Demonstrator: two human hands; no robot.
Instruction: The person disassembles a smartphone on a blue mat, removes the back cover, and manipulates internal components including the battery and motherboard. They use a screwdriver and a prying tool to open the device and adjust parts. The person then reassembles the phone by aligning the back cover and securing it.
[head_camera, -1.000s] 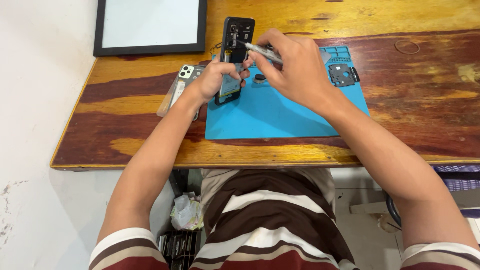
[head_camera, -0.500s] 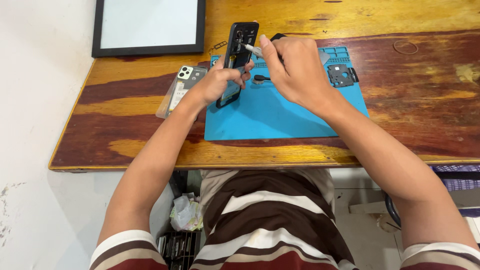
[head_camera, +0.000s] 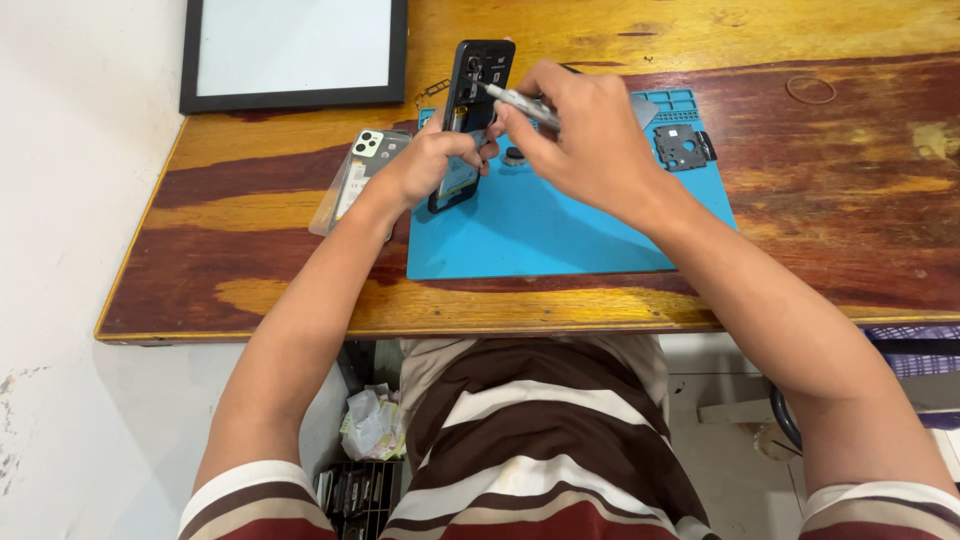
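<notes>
Now hands and phone slightly lower.

Opened phone sits over the mat's far left corner, left hand beneath it, right hand to its right. Second phone lies left of the mat; framed board behind; small plate at the mat's far right.

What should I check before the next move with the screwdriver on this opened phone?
1. Left hand grips the opened phone: ok.
2. Right hand holds the screwdriver in its fingers: ok.
3. Tip seated in a screw: cannot tell.
4. Phone over the blue mat: ok.
5. Removed black part lies on the mat, apart from the hands: ok.
6. Loose screws accounted for: cannot tell.
</notes>
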